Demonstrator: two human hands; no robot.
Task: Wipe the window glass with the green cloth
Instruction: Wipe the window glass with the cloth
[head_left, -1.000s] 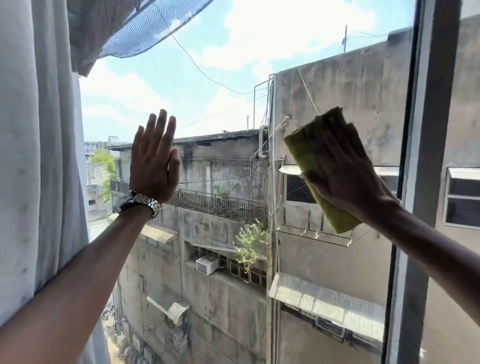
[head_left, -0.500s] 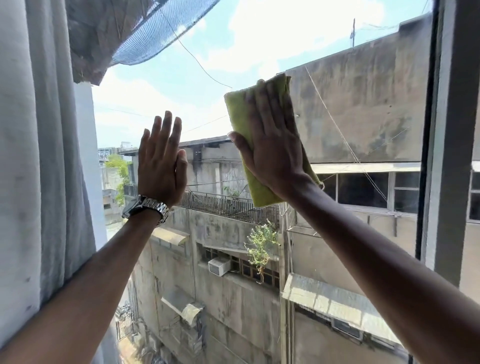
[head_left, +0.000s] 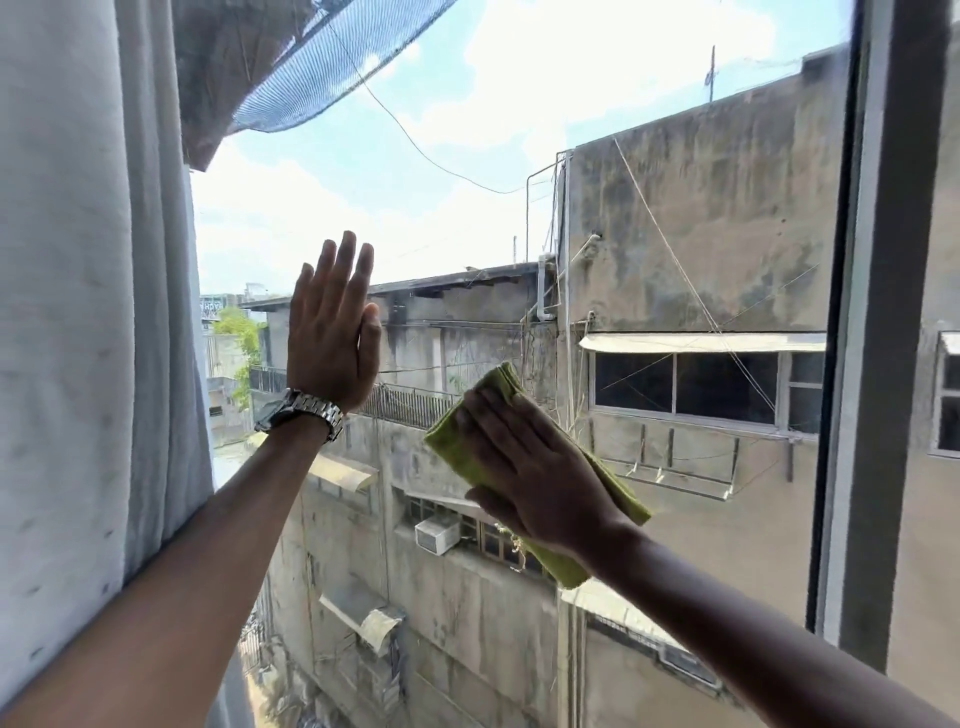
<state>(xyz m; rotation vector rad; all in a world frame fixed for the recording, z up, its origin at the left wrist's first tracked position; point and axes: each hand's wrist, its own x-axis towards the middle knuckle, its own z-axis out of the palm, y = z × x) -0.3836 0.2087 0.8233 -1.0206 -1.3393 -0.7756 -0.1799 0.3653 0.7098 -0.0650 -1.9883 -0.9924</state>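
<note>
The window glass (head_left: 467, 171) fills the middle of the view, with buildings and sky behind it. My right hand (head_left: 540, 467) lies flat on the folded green cloth (head_left: 457, 441) and presses it against the glass at mid height. The cloth shows above and below the hand; its middle is hidden under my palm. My left hand (head_left: 332, 332) rests flat on the glass to the left, fingers pointing up, holding nothing. A metal watch (head_left: 304, 413) is on that wrist.
A pale curtain (head_left: 78, 312) hangs along the left edge, touching my left forearm. The dark window frame (head_left: 883, 364) stands upright at the right. A mesh net (head_left: 311, 67) hangs outside at the top left.
My right hand has swept the cloth from the right to the upper middle, then down to mid height. My left hand has stayed flat on the glass.
</note>
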